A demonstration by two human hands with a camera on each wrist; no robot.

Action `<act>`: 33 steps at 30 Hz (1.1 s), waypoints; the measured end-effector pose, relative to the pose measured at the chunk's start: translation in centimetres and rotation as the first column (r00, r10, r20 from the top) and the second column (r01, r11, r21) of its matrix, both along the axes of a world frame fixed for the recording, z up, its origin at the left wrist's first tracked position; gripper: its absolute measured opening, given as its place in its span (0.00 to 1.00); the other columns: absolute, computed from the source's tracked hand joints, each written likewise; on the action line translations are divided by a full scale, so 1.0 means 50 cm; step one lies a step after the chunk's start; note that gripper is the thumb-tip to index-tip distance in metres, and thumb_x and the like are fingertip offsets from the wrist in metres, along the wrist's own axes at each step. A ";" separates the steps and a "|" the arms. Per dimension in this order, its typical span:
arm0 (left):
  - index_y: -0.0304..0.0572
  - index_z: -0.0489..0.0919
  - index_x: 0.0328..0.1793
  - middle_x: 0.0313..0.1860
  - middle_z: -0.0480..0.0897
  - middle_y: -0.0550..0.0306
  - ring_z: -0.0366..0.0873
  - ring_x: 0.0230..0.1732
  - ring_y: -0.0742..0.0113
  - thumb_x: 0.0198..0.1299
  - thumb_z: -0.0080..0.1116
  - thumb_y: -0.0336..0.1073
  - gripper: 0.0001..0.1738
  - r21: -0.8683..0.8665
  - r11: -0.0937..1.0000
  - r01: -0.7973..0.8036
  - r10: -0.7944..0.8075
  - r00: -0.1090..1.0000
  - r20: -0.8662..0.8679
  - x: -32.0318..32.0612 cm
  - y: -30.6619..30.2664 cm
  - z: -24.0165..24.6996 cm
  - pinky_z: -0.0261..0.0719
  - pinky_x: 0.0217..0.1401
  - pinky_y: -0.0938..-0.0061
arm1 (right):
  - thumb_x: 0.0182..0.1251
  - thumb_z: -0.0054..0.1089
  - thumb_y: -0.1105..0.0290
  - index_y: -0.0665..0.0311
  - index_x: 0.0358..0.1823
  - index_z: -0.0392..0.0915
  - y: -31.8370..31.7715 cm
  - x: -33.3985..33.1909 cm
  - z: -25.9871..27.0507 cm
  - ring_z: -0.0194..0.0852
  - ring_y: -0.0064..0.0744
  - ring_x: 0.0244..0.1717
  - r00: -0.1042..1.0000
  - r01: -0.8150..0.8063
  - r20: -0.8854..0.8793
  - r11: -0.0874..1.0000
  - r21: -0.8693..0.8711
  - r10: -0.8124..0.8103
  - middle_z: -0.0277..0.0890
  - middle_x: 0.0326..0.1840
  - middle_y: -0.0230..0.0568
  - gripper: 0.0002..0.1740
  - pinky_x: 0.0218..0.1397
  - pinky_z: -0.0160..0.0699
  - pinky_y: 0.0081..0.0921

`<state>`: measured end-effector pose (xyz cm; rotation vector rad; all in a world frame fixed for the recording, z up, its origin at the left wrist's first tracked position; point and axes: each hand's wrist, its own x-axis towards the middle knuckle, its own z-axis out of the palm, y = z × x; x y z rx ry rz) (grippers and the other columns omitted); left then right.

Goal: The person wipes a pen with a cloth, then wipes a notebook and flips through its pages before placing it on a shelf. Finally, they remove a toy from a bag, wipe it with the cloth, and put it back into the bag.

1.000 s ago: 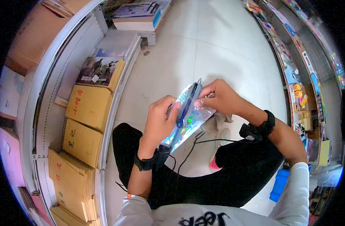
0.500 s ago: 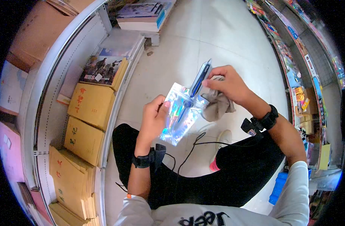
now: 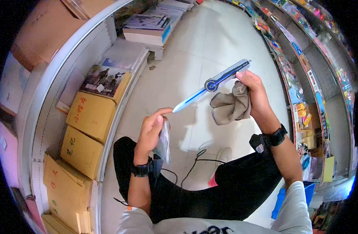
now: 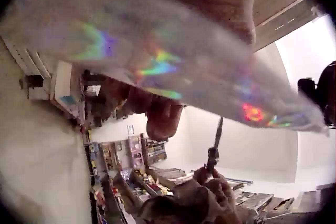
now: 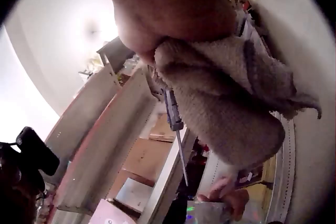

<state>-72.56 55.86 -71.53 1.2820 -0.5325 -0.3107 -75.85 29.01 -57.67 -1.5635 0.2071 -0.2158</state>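
Note:
A folding knife (image 3: pixel 211 85) with a grey and blue handle, a round pivot and a pale blue-striped blade stands unfolded in the head view. Its handle is pinched by my right hand (image 3: pixel 260 97), thumb on top, and a grey-brown cloth (image 3: pixel 230 108) hangs from the same hand. My left hand (image 3: pixel 148 134) pinches a shiny holographic plastic bag (image 3: pixel 163 147), seen almost edge-on. The left index finger points out right at the blade's tip. In the left wrist view the bag (image 4: pixel 157 61) hides much of the left hand. In the right wrist view the cloth (image 5: pixel 220 103) covers the right fingers.
On the left, a shelf holds stacks of yellow-brown notebooks (image 3: pixel 83 150) and picture-covered books (image 3: pixel 105 80). Shelves of small packaged goods (image 3: pixel 300 85) line the right side. Black cables (image 3: pixel 194 162) run over the pale floor (image 3: pixel 179 58) between the person's legs. A blue container (image 3: pixel 278 201) stands lower right.
The knife, earlier folded and partly inside the bag, is out and unfolded. My right hand has moved right with it and the cloth. The left hand has lowered, turning the bag edge-on.

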 end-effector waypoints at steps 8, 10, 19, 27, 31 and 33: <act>0.36 0.76 0.36 0.21 0.73 0.65 0.65 0.22 0.81 0.67 0.44 0.42 0.17 0.004 0.997 -0.076 0.075 0.992 0.098 -0.045 -0.017 0.038 0.63 0.25 0.82 | 0.60 0.61 0.65 0.66 0.33 0.77 0.020 -0.031 -0.033 0.63 0.15 0.21 0.997 -0.044 -0.053 0.998 0.048 0.047 0.69 0.23 0.27 0.10 0.24 0.64 0.15; 0.36 0.75 0.31 0.20 0.71 0.67 0.64 0.22 0.82 0.66 0.47 0.38 0.15 0.084 0.986 -0.146 0.131 0.979 0.158 -0.054 -0.017 0.059 0.61 0.24 0.83 | 0.60 0.61 0.65 0.66 0.34 0.77 0.021 -0.035 -0.034 0.65 0.15 0.23 0.991 -0.098 -0.085 0.994 0.056 0.103 0.70 0.23 0.27 0.11 0.26 0.65 0.15; 0.37 0.73 0.25 0.16 0.65 0.71 0.57 0.20 0.84 0.66 0.48 0.39 0.18 0.089 0.977 -0.193 0.196 0.980 -0.021 -0.021 0.040 0.031 0.53 0.21 0.83 | 0.58 0.62 0.72 0.63 0.50 0.74 -0.024 -0.018 -0.018 0.74 0.19 0.36 0.937 -0.348 -0.089 0.906 -0.241 0.337 0.79 0.33 0.35 0.18 0.40 0.71 0.16; 0.35 0.72 0.26 0.18 0.68 0.63 0.62 0.19 0.80 0.66 0.48 0.47 0.23 -0.008 0.966 -0.259 0.259 0.965 -0.032 -0.035 0.058 0.056 0.59 0.22 0.83 | 0.50 0.66 0.77 0.63 0.45 0.79 -0.025 -0.009 -0.029 0.73 0.18 0.32 0.947 -0.318 -0.122 0.800 -0.509 0.298 0.77 0.31 0.30 0.17 0.38 0.73 0.16; 0.35 0.72 0.26 0.18 0.70 0.61 0.65 0.19 0.77 0.66 0.46 0.52 0.26 -0.059 0.953 -0.297 0.298 0.954 0.006 -0.033 0.070 0.064 0.60 0.22 0.81 | 0.47 0.69 0.76 0.61 0.44 0.80 -0.011 -0.017 -0.032 0.73 0.17 0.30 0.939 -0.308 -0.072 0.729 -0.611 0.337 0.75 0.27 0.28 0.19 0.35 0.73 0.17; 0.35 0.73 0.27 0.18 0.71 0.60 0.65 0.19 0.76 0.66 0.45 0.54 0.27 -0.066 0.934 -0.351 0.354 0.934 0.044 -0.026 0.073 0.052 0.61 0.21 0.80 | 0.47 0.69 0.75 0.61 0.44 0.80 -0.002 -0.022 -0.033 0.73 0.18 0.29 0.930 -0.328 -0.081 0.708 -0.626 0.359 0.75 0.26 0.28 0.19 0.34 0.73 0.18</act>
